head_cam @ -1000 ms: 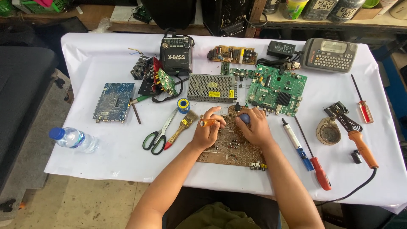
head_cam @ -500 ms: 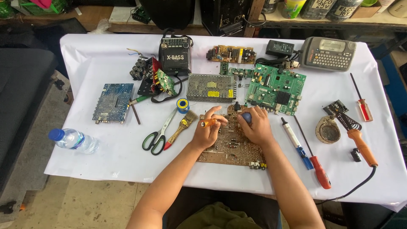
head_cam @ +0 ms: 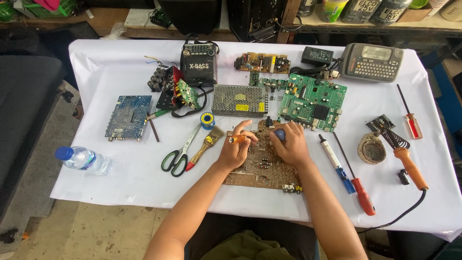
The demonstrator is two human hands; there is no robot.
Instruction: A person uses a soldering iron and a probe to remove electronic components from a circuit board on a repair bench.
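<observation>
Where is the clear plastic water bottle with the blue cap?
In the head view, the clear plastic water bottle lies on its side near the table's left edge, below the blue circuit board.

white-clothed table w/ circuit boards, scissors, water bottle, screwdrivers.

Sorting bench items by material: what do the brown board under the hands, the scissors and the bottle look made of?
Brown board: likely matte phenolic paper laminate, going by its tan-brown colour. Scissors: bright metal blades with glossy green and black handles that look plastic. Bottle: clear, thin plastic with a blue cap, probably plastic too.
</observation>
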